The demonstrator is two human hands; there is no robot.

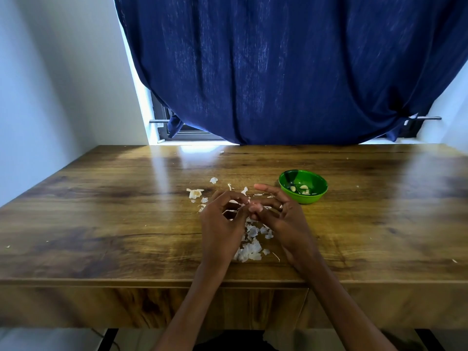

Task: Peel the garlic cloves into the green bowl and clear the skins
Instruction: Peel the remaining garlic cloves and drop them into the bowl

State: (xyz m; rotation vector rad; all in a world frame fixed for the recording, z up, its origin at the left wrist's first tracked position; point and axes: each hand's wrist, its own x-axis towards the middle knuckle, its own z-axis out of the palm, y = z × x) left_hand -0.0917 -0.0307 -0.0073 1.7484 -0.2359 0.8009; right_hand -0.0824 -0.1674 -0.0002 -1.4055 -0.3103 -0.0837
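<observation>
Both hands meet above the middle of the wooden table (101,211). My right hand (281,214) pinches a pale pinkish garlic clove (254,206) between thumb and fingers. My left hand (222,219) has its fingers curled at the clove's left end, picking at its skin. The green bowl (317,196) stands just right of the hands and holds several peeled cloves (301,188). White papery skins (249,247) lie scattered under and between the hands. A garlic remnant with skin (195,193) lies to the left.
More skin flakes (214,180) lie beyond the hands. A dark blue curtain (291,72) hangs over the window behind the table. A white wall stands at the left. The table's front edge (152,281) is close under my forearms.
</observation>
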